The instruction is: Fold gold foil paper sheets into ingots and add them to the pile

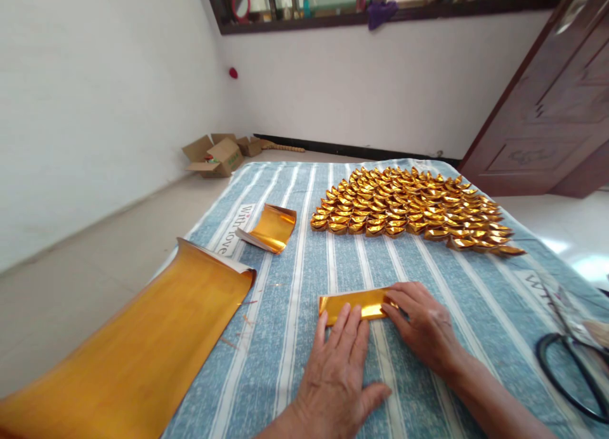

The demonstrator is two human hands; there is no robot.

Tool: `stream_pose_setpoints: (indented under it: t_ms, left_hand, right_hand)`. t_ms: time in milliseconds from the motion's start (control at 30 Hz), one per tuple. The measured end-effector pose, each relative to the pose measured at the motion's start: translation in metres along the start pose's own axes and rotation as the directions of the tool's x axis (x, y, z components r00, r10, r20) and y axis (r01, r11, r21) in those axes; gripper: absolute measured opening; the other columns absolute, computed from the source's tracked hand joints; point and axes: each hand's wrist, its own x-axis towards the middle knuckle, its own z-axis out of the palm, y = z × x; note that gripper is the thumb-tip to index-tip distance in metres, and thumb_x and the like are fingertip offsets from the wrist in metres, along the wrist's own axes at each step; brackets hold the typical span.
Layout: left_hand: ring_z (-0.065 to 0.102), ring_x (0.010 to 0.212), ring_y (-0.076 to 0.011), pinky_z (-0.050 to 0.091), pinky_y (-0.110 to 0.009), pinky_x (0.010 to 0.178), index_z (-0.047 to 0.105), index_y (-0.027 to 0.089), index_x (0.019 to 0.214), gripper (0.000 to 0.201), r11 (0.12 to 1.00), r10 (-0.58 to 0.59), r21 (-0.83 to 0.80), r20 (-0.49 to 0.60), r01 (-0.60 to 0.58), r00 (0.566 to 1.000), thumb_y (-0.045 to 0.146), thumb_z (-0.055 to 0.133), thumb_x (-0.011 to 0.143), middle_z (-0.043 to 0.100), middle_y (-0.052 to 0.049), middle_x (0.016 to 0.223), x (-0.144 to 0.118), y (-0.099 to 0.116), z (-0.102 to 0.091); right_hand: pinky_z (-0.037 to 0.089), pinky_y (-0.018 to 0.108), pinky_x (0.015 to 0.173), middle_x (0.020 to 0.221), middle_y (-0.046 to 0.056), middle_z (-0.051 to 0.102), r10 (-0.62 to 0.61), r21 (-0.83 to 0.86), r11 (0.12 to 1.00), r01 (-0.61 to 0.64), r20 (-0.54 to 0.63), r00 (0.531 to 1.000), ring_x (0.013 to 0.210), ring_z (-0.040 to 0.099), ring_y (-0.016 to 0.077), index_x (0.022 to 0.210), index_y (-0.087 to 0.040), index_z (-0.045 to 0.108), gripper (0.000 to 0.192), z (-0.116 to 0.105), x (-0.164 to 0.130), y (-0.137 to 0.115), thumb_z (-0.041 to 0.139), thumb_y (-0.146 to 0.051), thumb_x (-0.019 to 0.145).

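Note:
A folded strip of shiny gold foil paper (pixel 364 302) lies crosswise on the striped cloth. My left hand (pixel 335 363) rests flat, its fingertips pressing on the strip's near edge and its thumb spread out to the right. At the strip's right end, my right hand (pixel 421 321) pinches the foil between thumb and fingers, which hide that corner. Beyond both hands sit rows of folded gold paper ingots (pixel 404 204). A smaller curled gold sheet (pixel 272 228) is ahead on the left, and a long gold sheet (pixel 143 337) runs off the near left edge.
Black-handled scissors (pixel 568 363) lie at the right edge of the cloth-covered table (pixel 266 369). Thin gold scraps (pixel 245 321) are scattered beside the long sheet. Open cardboard boxes (pixel 221 160) stand on the floor beyond the table. A wooden door (pixel 542 115) is at the right.

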Motion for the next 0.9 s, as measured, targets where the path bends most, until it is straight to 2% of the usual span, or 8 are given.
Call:
stream_pose_setpoints:
  t_ms: [167, 900]
  left_hand:
    - [0.034, 0.137, -0.0361, 0.034, -0.062, 0.105, 0.037, 0.01, 0.142, 0.075, 1.0, -0.018, -0.003, 0.033, 0.018, 0.999, 0.055, 0.056, 0.085, 0.036, -0.019, 0.149, 0.0017, 0.0002, -0.0039]
    - [0.037, 0.135, -0.0377, 0.036, -0.064, 0.104, 0.041, 0.007, 0.138, 0.072, 1.0, -0.022, -0.017, 0.066, 0.023, 0.998, 0.052, 0.059, 0.085, 0.039, -0.022, 0.146, 0.0054, 0.0002, -0.0095]
  right_hand:
    - [0.049, 0.035, 0.079, 0.096, 0.008, 0.065, 0.014, -0.031, 0.999, -0.014, 0.012, 1.0, 0.093, 0.059, 0.0219, 0.082, -0.02, 0.067, 0.018, 0.0009, -0.0006, -0.0016, 0.051, -0.022, 0.092]
    - [0.049, 0.036, 0.076, 0.102, 0.009, 0.063, 0.049, -0.141, 0.989, -0.038, 0.071, 0.996, 0.096, 0.056, 0.024, 0.089, -0.021, 0.067, 0.023, -0.0012, 0.0009, -0.0074, 0.045, -0.025, 0.094]
